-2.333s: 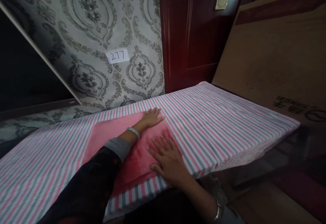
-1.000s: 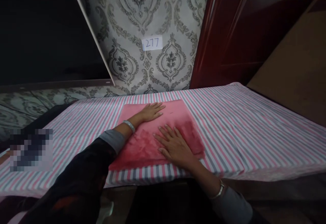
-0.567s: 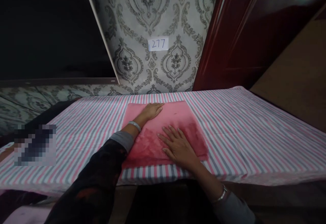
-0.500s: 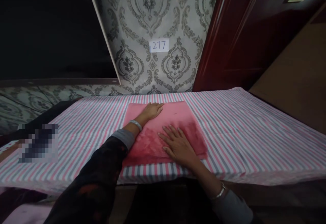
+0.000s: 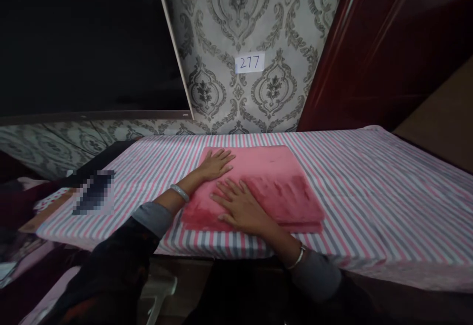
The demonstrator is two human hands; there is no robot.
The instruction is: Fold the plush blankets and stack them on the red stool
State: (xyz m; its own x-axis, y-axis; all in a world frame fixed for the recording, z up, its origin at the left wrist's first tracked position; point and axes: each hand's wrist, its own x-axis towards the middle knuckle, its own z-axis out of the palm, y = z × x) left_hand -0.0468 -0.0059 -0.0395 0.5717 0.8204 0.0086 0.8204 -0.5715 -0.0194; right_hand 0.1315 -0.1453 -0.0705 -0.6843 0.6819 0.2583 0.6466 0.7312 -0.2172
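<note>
A folded pink plush cloth (image 5: 266, 162) lies flat on the striped tablecloth (image 5: 354, 187), its nap showing lighter and darker patches. My left hand (image 5: 216, 164) rests open on the cloth's upper left part, fingers spread. Just below and to the right, my right hand (image 5: 242, 209) lies open on the lower middle of the cloth with its fingers apart. Folded layers show along the cloth's near right edge. Both palms are turned down and hide the surface under them.
A pixelated dark object (image 5: 94, 192) lies at the left of the table. Behind stand a large black screen (image 5: 88, 44), a patterned wall with a paper marked 277 (image 5: 250, 62), and a dark red door (image 5: 391, 49). Part of a light-coloured frame (image 5: 162, 288) shows below the table.
On the cloth, my right hand has slid left, nearer my left hand. My left hand has shifted toward the cloth's left edge with its fingers spread wider. The view has turned left.
</note>
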